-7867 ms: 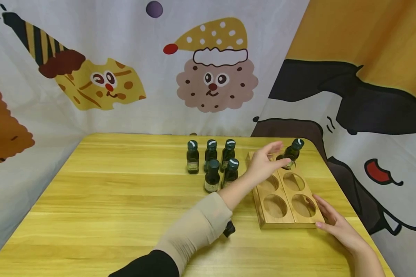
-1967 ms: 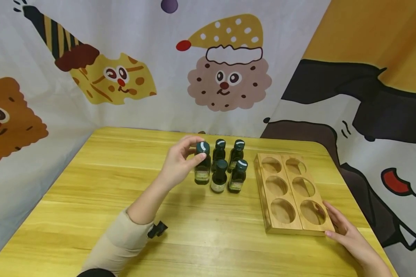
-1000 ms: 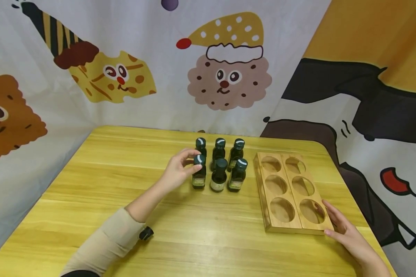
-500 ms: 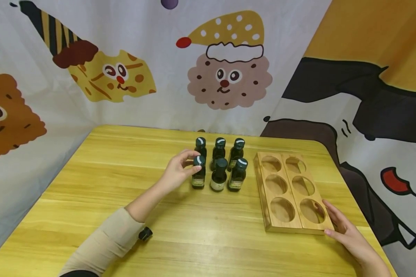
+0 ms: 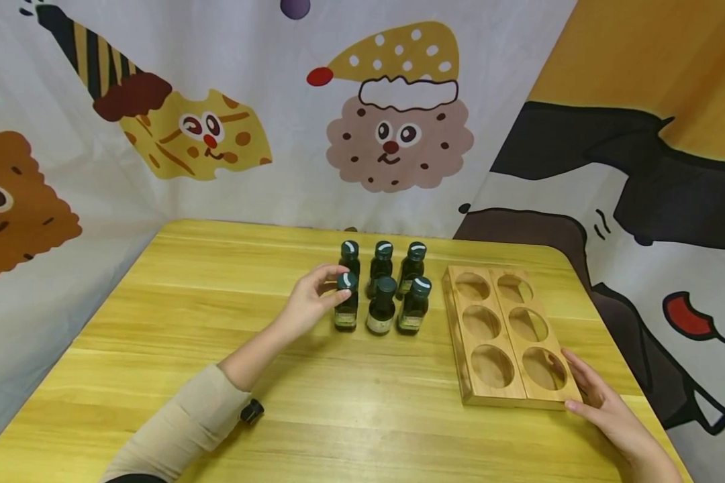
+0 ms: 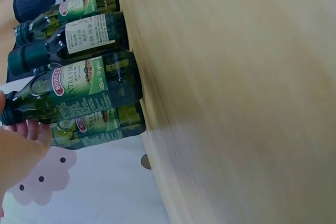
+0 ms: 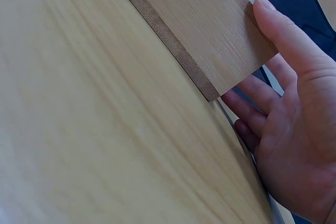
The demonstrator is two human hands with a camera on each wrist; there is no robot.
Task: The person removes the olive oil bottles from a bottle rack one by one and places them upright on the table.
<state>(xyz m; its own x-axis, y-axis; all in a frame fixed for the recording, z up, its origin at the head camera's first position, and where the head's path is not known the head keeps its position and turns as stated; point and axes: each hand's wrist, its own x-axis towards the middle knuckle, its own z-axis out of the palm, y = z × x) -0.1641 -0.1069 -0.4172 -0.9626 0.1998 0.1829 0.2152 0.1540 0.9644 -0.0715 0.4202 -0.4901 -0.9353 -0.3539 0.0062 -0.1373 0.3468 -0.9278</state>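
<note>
My left hand point(image 5: 308, 302) pinches the cap and neck of a small green olive oil bottle point(image 5: 346, 312) at the near left of a cluster. In the left wrist view that olive oil bottle point(image 6: 84, 85) stands upright on the table with its green label showing. Beside it are a bottle with a pale label point(image 5: 379, 324) and another green bottle point(image 5: 412, 315); three more stand in a row behind. My right hand point(image 5: 607, 409) holds the near right corner of a wooden rack point(image 5: 510, 396), thumb on the end face point(image 7: 236, 40) and fingers along the side.
The rack has several round holes, with no bottle in them. A small black object point(image 5: 252, 410) shows beside the left sleeve. The yellow wooden table point(image 5: 157, 322) ends at a cartoon-printed curtain point(image 5: 248, 208) behind.
Earlier the left hand was at a bottle over the rack's far end. It then carried a bottle to the cluster's near left; the hand has stayed there since. The right hand keeps its place.
</note>
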